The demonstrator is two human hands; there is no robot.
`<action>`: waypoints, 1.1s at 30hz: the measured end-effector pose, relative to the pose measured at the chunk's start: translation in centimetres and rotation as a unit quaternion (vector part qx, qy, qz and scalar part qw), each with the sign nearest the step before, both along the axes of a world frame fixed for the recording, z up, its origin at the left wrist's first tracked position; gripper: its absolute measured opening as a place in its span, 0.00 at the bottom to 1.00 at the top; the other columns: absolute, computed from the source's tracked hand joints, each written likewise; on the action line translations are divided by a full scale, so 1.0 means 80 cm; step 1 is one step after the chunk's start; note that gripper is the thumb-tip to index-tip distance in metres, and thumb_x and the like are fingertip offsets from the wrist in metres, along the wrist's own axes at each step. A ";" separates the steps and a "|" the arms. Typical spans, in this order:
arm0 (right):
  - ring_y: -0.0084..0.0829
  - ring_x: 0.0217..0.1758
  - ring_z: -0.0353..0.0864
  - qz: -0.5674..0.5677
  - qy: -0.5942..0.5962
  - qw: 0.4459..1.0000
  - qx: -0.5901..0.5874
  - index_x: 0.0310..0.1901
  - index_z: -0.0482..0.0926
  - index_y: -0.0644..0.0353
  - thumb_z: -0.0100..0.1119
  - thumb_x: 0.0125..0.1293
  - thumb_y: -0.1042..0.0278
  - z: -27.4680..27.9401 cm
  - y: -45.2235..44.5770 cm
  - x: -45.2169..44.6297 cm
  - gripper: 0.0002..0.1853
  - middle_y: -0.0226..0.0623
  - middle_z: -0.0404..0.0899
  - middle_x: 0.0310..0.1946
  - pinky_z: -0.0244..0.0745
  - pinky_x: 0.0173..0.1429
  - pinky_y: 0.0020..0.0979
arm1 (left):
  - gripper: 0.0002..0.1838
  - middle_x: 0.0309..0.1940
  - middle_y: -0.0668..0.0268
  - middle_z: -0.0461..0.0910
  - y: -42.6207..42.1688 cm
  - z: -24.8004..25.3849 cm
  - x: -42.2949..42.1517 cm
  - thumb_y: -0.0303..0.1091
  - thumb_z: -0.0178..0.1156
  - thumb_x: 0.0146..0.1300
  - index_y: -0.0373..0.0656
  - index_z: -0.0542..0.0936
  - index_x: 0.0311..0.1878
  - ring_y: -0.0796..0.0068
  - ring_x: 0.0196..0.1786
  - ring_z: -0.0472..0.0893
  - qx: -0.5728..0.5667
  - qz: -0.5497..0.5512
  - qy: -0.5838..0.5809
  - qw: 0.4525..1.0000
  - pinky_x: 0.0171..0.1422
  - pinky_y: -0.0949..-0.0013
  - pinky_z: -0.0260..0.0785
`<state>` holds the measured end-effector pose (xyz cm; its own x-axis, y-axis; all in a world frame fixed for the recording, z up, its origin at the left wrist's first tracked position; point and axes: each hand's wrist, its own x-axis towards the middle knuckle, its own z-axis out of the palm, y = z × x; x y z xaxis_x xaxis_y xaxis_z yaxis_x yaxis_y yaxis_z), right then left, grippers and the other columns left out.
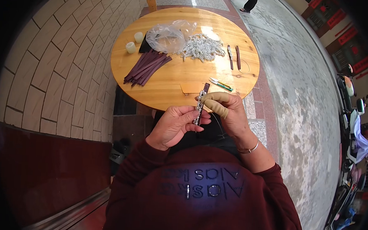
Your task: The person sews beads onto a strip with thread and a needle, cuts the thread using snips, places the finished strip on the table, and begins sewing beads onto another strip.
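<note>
Between my two hands, over the near table edge, is a dark strip with shiny beads along it. My left hand grips its lower part between thumb and fingers. Higher up, my right hand, with tan covers on some fingers, pinches the beaded strip; a thin thread hangs below it. Green-handled snips lie just beyond my right hand, near an orange-tan flat piece. Further off are a heap of silvery beads and a fan of dark purple strips.
The round wooden table also bears a clear plastic bag, two pale cups, and two narrow strips beside a wire loop. A tiled wall rises at left. A person's legs show at the top; scooters stand at right.
</note>
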<state>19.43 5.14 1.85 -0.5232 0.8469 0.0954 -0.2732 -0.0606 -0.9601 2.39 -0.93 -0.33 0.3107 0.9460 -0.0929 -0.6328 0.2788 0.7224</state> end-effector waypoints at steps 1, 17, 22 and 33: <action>0.19 0.34 0.78 0.005 -0.017 1.000 0.016 0.40 0.81 0.66 0.60 0.62 0.74 0.001 0.000 0.003 0.07 0.32 0.82 0.32 0.74 0.39 0.21 | 0.12 0.42 0.59 0.81 0.000 -0.004 -0.001 0.30 0.53 0.67 0.32 0.77 0.48 0.72 0.43 0.81 0.006 -0.004 -0.007 1.000 0.44 0.73 0.77; 0.33 0.25 0.79 -0.144 -0.278 0.852 0.420 0.35 0.81 0.60 0.64 0.55 0.75 0.004 -0.016 0.002 0.06 0.36 0.78 0.24 0.73 0.28 0.27 | 0.09 0.35 0.62 0.81 0.000 -0.006 0.005 0.27 0.58 0.63 0.33 0.79 0.45 0.76 0.37 0.81 0.029 0.170 0.104 0.980 0.37 0.76 0.77; 0.34 0.24 0.80 -0.144 -0.265 0.840 0.450 0.36 0.79 0.59 0.64 0.55 0.74 0.006 -0.021 -0.011 0.07 0.37 0.79 0.23 0.73 0.27 0.29 | 0.10 0.35 0.62 0.82 0.000 -0.010 0.005 0.28 0.59 0.63 0.32 0.79 0.44 0.78 0.36 0.81 0.037 0.197 0.107 0.974 0.38 0.78 0.75; 0.35 0.22 0.80 -0.161 -0.270 0.796 0.517 0.36 0.77 0.60 0.61 0.56 0.75 -0.005 -0.017 -0.021 0.06 0.37 0.78 0.21 0.72 0.25 0.32 | 0.09 0.35 0.62 0.82 0.001 -0.013 0.007 0.25 0.59 0.62 0.30 0.79 0.44 0.77 0.36 0.82 0.076 0.251 0.136 0.955 0.37 0.77 0.78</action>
<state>17.75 3.74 1.48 -0.4961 0.5605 0.6631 0.3556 0.8279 -0.4338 2.98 -0.85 -1.38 -0.2023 0.9783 0.0441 -0.4419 -0.1313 0.8874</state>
